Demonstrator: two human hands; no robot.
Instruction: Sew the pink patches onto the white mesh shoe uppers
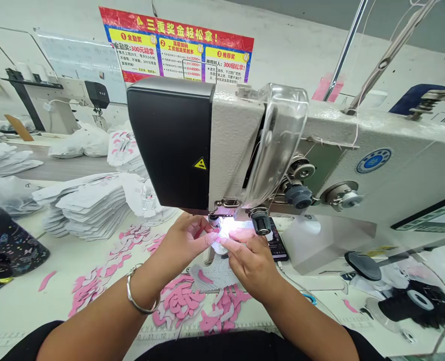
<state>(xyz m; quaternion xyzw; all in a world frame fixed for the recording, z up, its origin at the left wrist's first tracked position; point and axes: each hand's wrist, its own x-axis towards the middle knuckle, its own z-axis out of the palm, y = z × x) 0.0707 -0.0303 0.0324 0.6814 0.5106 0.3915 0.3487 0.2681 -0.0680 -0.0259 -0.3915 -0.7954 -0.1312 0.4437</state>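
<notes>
Under the lit head of a sewing machine (pixel 171 145), a white mesh fabric piece (pixel 222 273) lies at the needle, with a curved pink patch (pixel 205 277) on its near part. My left hand (pixel 180 240) is closed, thumb and forefinger pinching a small pink patch at the fabric, left of the needle. From the right, my right hand (pixel 254 260) has its fingers bent on the same fabric, its forefinger reaching almost to my left thumb. Glare and my fingers hide the needle tip and the exact hold.
Pink patches (pixel 179 301) lie heaped in front of the machine. Stacks of white fabric pieces (pixel 94 205) stand left. A dark bottle (pixel 9 243) is at the left edge, a phone (pixel 278 245) behind my right hand. Black thread spools (pixel 406 303) lie right.
</notes>
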